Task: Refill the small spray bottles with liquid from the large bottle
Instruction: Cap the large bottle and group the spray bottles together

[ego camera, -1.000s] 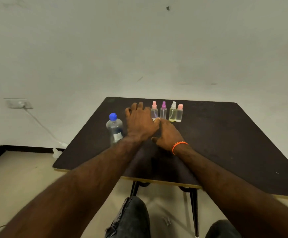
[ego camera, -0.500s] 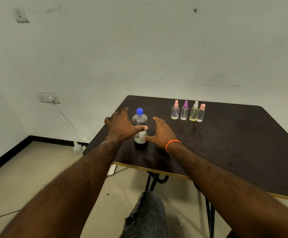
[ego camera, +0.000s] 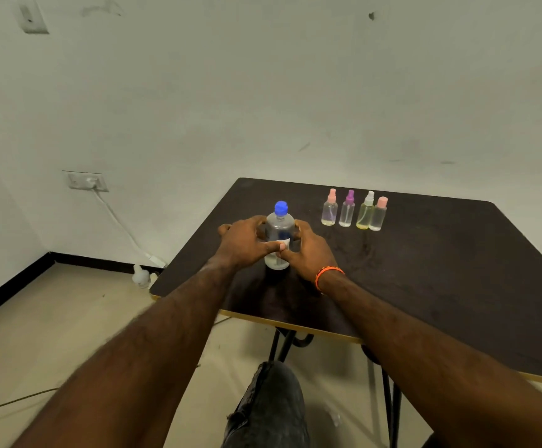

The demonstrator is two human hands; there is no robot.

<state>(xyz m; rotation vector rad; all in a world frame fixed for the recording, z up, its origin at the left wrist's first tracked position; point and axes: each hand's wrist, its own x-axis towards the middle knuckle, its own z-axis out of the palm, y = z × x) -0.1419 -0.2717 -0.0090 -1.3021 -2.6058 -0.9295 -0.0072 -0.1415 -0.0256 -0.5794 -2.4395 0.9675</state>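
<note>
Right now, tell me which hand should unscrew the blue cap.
Probably the right hand. Both hands grip the large bottle on the table; the blue cap stands free above them. The left hand wraps more of the body and can keep its grip while the right lifts to twist.

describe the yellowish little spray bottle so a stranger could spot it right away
On the dark table, four small spray bottles stand in a row toward the far edge. It is the third from the left, touching the pink-capped bottle at the right end. The yellowish spray bottle alone has a white sprayer and yellow-tinted contents.
</note>
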